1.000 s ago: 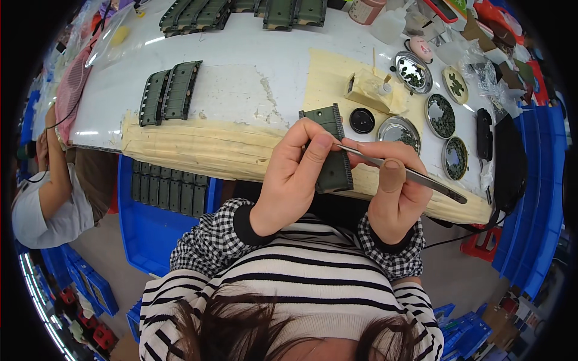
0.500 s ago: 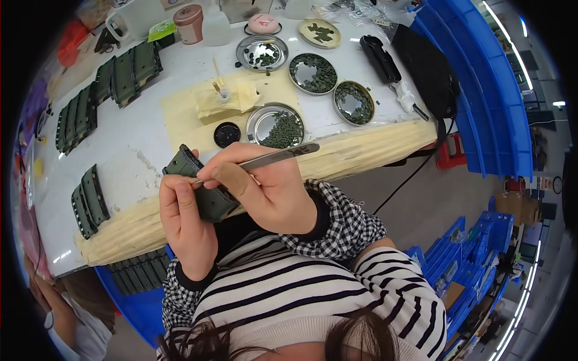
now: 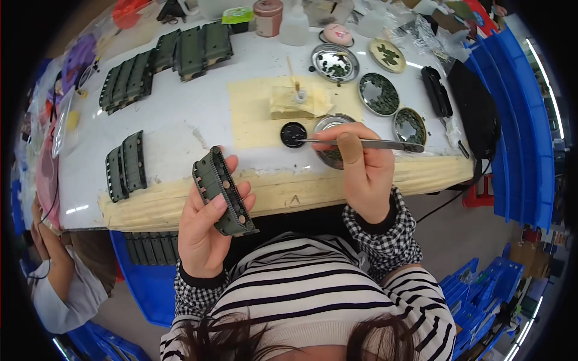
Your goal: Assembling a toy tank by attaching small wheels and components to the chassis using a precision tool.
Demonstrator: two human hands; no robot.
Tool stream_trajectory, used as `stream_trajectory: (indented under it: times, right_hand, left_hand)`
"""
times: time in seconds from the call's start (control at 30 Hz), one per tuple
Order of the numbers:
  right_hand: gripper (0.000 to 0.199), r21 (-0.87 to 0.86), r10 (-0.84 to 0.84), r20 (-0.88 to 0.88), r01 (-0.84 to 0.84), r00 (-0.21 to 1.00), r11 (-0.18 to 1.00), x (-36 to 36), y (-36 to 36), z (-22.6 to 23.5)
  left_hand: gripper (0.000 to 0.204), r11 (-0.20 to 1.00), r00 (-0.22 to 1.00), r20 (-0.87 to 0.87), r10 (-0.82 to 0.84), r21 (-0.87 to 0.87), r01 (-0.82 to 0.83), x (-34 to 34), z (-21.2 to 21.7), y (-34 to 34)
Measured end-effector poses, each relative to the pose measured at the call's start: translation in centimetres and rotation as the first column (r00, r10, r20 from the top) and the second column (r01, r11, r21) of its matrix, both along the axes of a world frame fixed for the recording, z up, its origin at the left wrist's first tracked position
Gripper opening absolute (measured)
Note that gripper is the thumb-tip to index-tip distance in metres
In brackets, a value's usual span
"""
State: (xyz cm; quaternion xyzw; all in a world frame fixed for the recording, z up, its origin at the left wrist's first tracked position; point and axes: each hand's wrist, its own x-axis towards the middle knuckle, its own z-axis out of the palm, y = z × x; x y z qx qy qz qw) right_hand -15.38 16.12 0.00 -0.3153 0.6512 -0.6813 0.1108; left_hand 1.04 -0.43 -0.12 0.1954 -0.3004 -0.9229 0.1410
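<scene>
My left hand [image 3: 208, 231] grips a long dark green plastic part [image 3: 223, 191] with ribbed edges, held tilted above the table's front edge. My right hand [image 3: 360, 170] holds metal tweezers [image 3: 367, 144] whose tips reach left to a small black round cap [image 3: 293, 134] on a yellow mat [image 3: 256, 114]. A round metal dish [image 3: 330, 123] lies partly under my right hand. A folded yellow cloth [image 3: 298, 102] with a small white piece on it lies just beyond.
Rows of green parts [image 3: 125, 164] [image 3: 165, 57] lie left and at the back of the white table [image 3: 174, 126]. Several metal dishes of small dark pieces [image 3: 378, 93] stand right. Blue bins [image 3: 521, 120] line the right side. Another person [image 3: 57, 283] sits lower left.
The view swung as my head turned. My hands have separated: the left still holds the green part, the right has carried the tweezers away from it toward the black cap.
</scene>
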Motion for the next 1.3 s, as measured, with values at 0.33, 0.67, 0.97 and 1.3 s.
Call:
stream_trajectory:
  times: [0.33,0.67,0.97,1.3]
  right_hand:
    - [0.012,0.206,-0.038,-0.41,0.133,0.911,0.969,-1.0,-1.4,-1.9]
    - [0.01,0.222,-0.05,-0.482,0.177,0.875,0.959,-0.9,-1.7,-2.1]
    - [0.02,-0.017,-0.019,-0.434,0.013,0.901,1.0,0.7,-0.2,1.0]
    - [0.022,-0.113,0.202,-0.196,-0.226,0.96,0.968,3.4,-0.4,0.3]
  left_hand:
    - [0.066,0.987,0.995,-0.089,-0.041,0.154,0.055,-0.9,-0.6,-0.3]
    - [0.045,0.998,0.997,0.066,0.05,0.027,-0.052,-1.1,0.1,-0.2]
    - [0.038,0.986,0.986,0.128,0.108,0.114,-0.122,-1.8,0.7,-0.1]
    - [0.034,0.978,0.989,0.124,0.08,0.185,-0.102,-2.6,0.5,0.3]
